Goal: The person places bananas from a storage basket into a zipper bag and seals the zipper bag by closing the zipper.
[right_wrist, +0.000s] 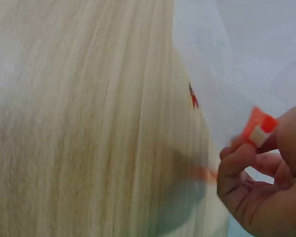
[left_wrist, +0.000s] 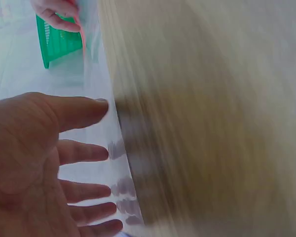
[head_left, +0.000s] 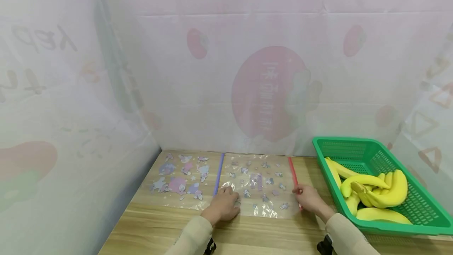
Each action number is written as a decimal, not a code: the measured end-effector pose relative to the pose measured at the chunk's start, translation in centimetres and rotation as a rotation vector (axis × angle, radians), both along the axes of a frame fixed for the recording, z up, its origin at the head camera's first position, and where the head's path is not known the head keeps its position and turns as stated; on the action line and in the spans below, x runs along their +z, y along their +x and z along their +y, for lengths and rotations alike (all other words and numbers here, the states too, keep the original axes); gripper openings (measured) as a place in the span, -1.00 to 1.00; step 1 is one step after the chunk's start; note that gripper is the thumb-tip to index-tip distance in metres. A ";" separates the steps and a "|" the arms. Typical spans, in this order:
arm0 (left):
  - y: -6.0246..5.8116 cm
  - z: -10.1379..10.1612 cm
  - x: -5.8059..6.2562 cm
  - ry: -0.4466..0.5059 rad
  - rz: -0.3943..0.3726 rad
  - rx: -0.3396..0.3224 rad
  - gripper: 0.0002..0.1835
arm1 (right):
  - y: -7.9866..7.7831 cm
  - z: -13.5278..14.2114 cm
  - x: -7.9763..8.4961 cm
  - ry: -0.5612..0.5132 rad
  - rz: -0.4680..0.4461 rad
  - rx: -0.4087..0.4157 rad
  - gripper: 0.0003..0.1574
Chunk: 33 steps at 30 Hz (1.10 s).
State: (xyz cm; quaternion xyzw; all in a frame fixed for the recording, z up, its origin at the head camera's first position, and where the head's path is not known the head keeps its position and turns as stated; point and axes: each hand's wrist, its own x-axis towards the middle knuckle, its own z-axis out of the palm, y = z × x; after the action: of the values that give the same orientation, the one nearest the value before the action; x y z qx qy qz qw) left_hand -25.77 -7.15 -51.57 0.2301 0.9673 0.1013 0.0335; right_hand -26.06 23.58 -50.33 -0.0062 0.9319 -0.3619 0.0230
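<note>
Two clear plastic zip bags with cartoon prints lie flat side by side on the wooden table. The left bag (head_left: 178,174) has a purple-blue zip strip (head_left: 218,173) along its right side. A red zip strip (head_left: 293,172) edges the right side of the other zip bag (head_left: 260,182). My left hand (head_left: 223,204) rests on that second bag's left end, beside the purple-blue strip; its fingers (left_wrist: 86,150) are fairly straight against the plastic in the left wrist view. With thumb and fingers, my right hand (head_left: 310,198) pinches the red strip near its orange-red end piece (right_wrist: 259,127).
A green plastic basket (head_left: 327,168) with several yellow bananas (head_left: 383,215) stands to the right, close to my right forearm. Printed white cloth (head_left: 219,85) hangs behind the table (head_left: 155,227) and at both sides.
</note>
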 end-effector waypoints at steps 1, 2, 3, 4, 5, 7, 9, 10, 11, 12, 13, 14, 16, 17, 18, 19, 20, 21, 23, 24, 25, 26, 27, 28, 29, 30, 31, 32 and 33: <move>0.1 0.2 0.1 0.000 0.013 -0.019 -0.54 | -0.1 0.0 -0.1 -0.025 -0.002 -0.012 -0.78; 0.1 0.5 0.2 0.006 0.023 -0.037 -0.54 | -0.1 -0.1 0.0 -0.046 0.001 -0.019 -0.81; 0.2 0.8 0.3 0.016 0.030 -0.055 -0.54 | -0.1 -0.1 -0.1 -0.064 0.004 -0.028 -0.83; 0.2 1.1 0.4 0.032 0.034 -0.070 -0.52 | -0.2 -0.1 -0.1 -0.085 0.003 -0.039 -0.83; 0.2 1.4 0.4 0.044 0.043 -0.091 -0.51 | -0.3 0.0 -0.1 -0.108 -0.002 -0.048 -0.83; 0.2 2.0 0.6 0.058 0.051 -0.121 -0.47 | -0.4 -0.1 0.0 -0.135 0.002 -0.058 -0.80; 0.2 2.6 0.7 0.071 0.048 -0.141 -0.42 | -0.5 -0.1 0.1 -0.167 -0.004 -0.070 -0.77; 0.3 2.9 0.6 0.075 0.051 -0.152 -0.40 | -0.5 -0.1 0.1 -0.186 -0.008 -0.076 -0.76; 0.3 3.2 0.6 0.079 0.057 -0.164 -0.38 | -0.5 -0.1 0.2 -0.214 -0.018 -0.088 -0.75; 0.4 3.6 0.6 0.078 0.063 -0.169 -0.36 | -0.5 -0.2 0.3 -0.240 -0.031 -0.094 -0.74; 0.5 3.9 0.5 0.078 0.072 -0.178 -0.35 | -0.6 -0.2 0.4 -0.269 -0.046 -0.103 -0.74; 0.6 4.2 0.4 0.079 0.087 -0.186 -0.35 | -0.6 -0.3 0.4 -0.308 -0.065 -0.110 -0.73; 0.7 4.9 0.1 0.093 0.127 -0.202 -0.38 | -0.7 -0.4 0.6 -0.385 -0.097 -0.122 -0.70; 0.7 5.1 0.0 0.098 0.148 -0.207 -0.41 | -0.7 -0.5 0.6 -0.424 -0.114 -0.126 -0.69; 0.8 5.3 -0.1 0.104 0.165 -0.209 -0.45 | -0.8 -0.5 0.7 -0.452 -0.125 -0.128 -0.67; 0.8 5.5 -0.2 0.115 0.177 -0.209 -0.50 | -0.8 -0.6 0.7 -0.478 -0.133 -0.132 -0.65; 0.9 5.7 -0.2 0.130 0.184 -0.206 -0.56 | -0.8 -0.6 0.7 -0.496 -0.141 -0.132 -0.64; 0.9 5.9 -0.2 0.141 0.191 -0.202 -0.61 | -0.8 -0.6 0.8 -0.507 -0.146 -0.132 -0.62; 1.0 6.0 -0.2 0.163 0.197 -0.191 -0.70 | -0.8 -0.7 0.9 -0.517 -0.154 -0.130 -0.60; 1.1 6.1 -0.2 0.176 0.195 -0.186 -0.75 | -0.8 -0.7 0.9 -0.520 -0.156 -0.133 -0.60; 1.1 6.1 -0.1 0.190 0.192 -0.179 -0.79 | -0.9 -0.7 0.9 -0.520 -0.158 -0.129 -0.59; 1.1 6.1 -0.1 0.202 0.188 -0.173 -0.83 | -0.9 -0.7 1.0 -0.521 -0.160 -0.127 -0.59; 1.1 6.2 -0.1 0.214 0.182 -0.170 -0.86 | -0.9 -0.7 1.1 -0.524 -0.161 -0.123 -0.59; 1.0 6.2 0.0 0.221 0.175 -0.168 -0.88 | -0.9 -0.7 1.1 -0.529 -0.163 -0.120 -0.60; 1.0 6.3 0.0 0.228 0.168 -0.167 -0.89 | -0.9 -0.7 1.2 -0.533 -0.164 -0.115 -0.61; 1.0 6.3 0.2 0.229 0.163 -0.171 -0.89 | -1.0 -0.7 1.2 -0.536 -0.163 -0.111 -0.61; 1.0 6.4 0.3 0.226 0.157 -0.174 -0.86 | -1.0 -0.7 1.3 -0.538 -0.161 -0.107 -0.63; 1.0 6.5 0.4 0.220 0.150 -0.179 -0.82 | -1.0 -0.7 1.3 -0.538 -0.159 -0.102 -0.64; 1.0 6.6 0.4 0.213 0.146 -0.184 -0.78 | -1.1 -0.7 1.4 -0.538 -0.157 -0.098 -0.64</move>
State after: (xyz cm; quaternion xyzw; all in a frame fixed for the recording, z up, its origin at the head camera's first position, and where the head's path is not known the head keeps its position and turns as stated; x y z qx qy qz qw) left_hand -24.81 -0.56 -51.14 0.3267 0.9258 0.1827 -0.0522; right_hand -27.13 22.84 -48.97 0.0609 0.7968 -0.5964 0.0750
